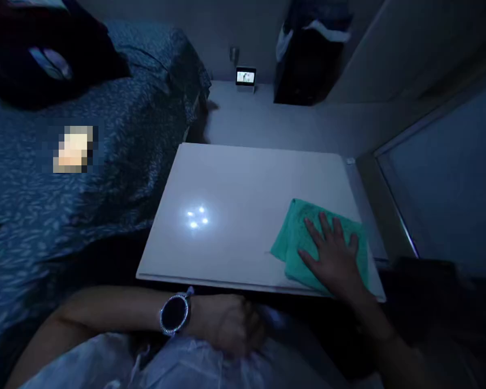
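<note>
A folded green cloth (285,251) lies on the right front part of a white tabletop (243,183). My right hand (334,259) is flat on top of it, open, with the fingers spread. My left hand (237,324) rests against my light-coloured clothing, just short of the table's front edge. Its fingers are curled closed, and the inside of the hand is hidden. A round watch (174,314) sits on my left wrist. Several bright light spots reflect off the tabletop left of the cloth.
On the left is a bed with a patterned cover (141,108), dark items at its far end. A small lit screen (245,76) stands on the floor by the wall. Right of it is a dark box-like object (308,70) with fabric on top. A wall runs along the right.
</note>
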`<control>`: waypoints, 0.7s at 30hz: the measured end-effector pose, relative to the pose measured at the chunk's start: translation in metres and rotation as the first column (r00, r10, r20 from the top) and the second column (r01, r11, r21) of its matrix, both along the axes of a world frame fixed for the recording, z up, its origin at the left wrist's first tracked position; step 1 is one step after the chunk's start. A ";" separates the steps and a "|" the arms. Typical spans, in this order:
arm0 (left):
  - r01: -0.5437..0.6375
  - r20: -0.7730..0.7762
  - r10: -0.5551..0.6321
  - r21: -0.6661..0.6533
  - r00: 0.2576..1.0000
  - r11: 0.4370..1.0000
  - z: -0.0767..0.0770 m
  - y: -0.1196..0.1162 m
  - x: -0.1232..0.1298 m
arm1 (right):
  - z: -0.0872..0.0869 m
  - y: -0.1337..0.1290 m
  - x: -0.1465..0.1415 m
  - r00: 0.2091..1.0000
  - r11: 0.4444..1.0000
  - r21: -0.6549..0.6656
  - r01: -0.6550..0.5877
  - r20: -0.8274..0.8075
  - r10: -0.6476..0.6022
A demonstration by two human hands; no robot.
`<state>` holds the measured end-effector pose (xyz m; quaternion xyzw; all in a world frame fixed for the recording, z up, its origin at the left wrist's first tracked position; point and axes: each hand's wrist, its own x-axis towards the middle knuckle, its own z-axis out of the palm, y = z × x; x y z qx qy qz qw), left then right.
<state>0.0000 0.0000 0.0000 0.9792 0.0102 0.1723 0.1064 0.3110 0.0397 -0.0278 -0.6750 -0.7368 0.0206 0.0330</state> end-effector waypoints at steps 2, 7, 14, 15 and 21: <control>-0.048 -0.071 0.051 0.039 0.996 0.998 -0.006 0.003 -0.004 | 0.005 0.023 0.013 0.999 0.999 -0.011 0.040 0.003 -0.040; -0.070 -0.053 0.066 -0.081 0.996 0.994 -0.045 -0.010 -0.014 | 0.020 0.102 0.030 0.985 0.983 -0.060 0.171 -0.007 -0.172; -0.079 -0.771 -0.098 -0.189 0.630 0.979 -0.065 -0.021 -0.016 | 0.028 0.182 -0.004 0.979 0.973 -0.123 0.194 -0.032 -0.200; -0.195 -0.854 -0.068 -0.194 0.516 0.961 -0.058 -0.018 -0.013 | 0.028 0.187 -0.014 0.983 0.976 -0.129 0.174 -0.036 -0.180; -0.672 -0.973 0.017 -0.146 0.230 0.726 -0.027 -0.006 -0.002 | 0.028 0.213 -0.106 0.994 0.989 -0.143 -0.033 -0.106 0.018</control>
